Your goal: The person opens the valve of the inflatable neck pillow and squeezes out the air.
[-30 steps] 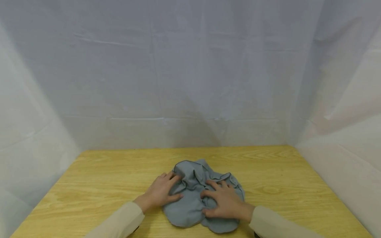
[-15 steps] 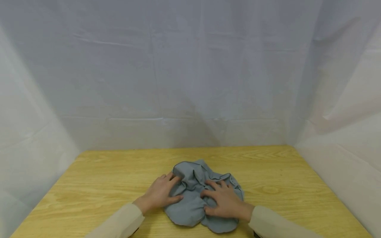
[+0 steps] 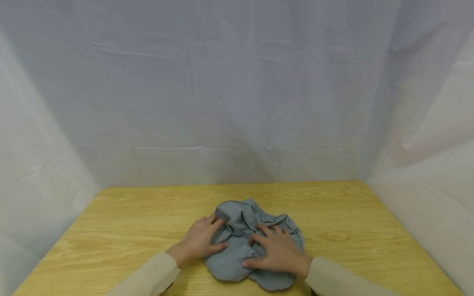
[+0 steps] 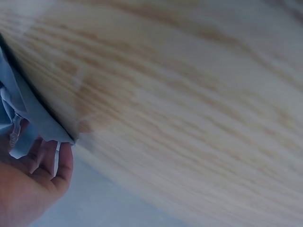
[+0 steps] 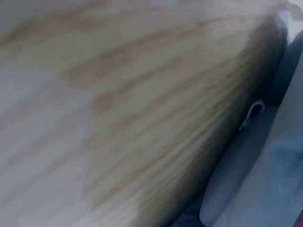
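Note:
A crumpled grey-blue cloth piece with dark edging and rounded lobes lies on the table near its front. My left hand rests on its left side, fingers spread, thumb lying on the fabric. In the left wrist view the fingers meet the edge of the cloth, which hides their tips. On the right side my right hand lies over the folds, fingers apart and slightly bent, thumb stretched left. A small pale loop shows beside the cloth in the right wrist view; the right fingers are hidden there.
The wood-grain table extends behind and to both sides of the cloth. Pale sheeting hangs as a wall at the back, with more at the left and right.
My right hand has shifted slightly left, its thumb now reaching further across the cloth. The lower-left lobe has drawn in a little at its lower edge. The left hand stays nearly still.

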Demonstrator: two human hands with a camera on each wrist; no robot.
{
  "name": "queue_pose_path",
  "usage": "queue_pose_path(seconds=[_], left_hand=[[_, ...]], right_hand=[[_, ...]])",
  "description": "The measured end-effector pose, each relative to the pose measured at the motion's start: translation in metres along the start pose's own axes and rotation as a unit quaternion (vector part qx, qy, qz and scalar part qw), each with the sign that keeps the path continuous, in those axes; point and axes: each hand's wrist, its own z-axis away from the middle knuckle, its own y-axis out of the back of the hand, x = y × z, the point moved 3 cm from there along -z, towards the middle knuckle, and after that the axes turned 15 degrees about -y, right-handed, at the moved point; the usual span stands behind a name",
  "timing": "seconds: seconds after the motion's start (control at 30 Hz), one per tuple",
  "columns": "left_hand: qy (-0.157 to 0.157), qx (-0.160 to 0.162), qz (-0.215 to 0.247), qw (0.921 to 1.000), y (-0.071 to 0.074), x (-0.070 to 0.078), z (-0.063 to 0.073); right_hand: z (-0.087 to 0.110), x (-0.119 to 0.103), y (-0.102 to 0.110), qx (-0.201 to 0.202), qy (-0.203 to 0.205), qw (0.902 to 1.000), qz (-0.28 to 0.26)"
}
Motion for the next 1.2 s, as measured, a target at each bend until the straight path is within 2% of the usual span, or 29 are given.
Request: queue_pose_path(seconds=[0.3, 0.6, 0.8, 1.2], left_hand=[[0.001, 0.004, -0.002, 1.0000, 0.0024, 0.0004, 0.0010], [0.000, 0.005, -0.002, 1.0000, 0.0027, 0.0016, 0.0004], [0.000, 0.004, -0.003, 1.0000, 0.0012, 0.0012, 0.0002], [-0.005, 0.005, -0.019, 0.9998, 0.0003, 0.0014, 0.0005]], right_hand=[[0.0007, -0.0031, -0.0020, 0.018, 0.011, 0.9995, 0.024], [0.0013, -0.0011, -0.0043, 0.001, 0.043, 0.9983, 0.039], [0.0003, -0.0016, -0.0039, -0.016, 0.042, 0.9974, 0.055], [-0.0004, -0.0006, -0.0056, -0.009, 0.054, 0.9964, 0.065]])
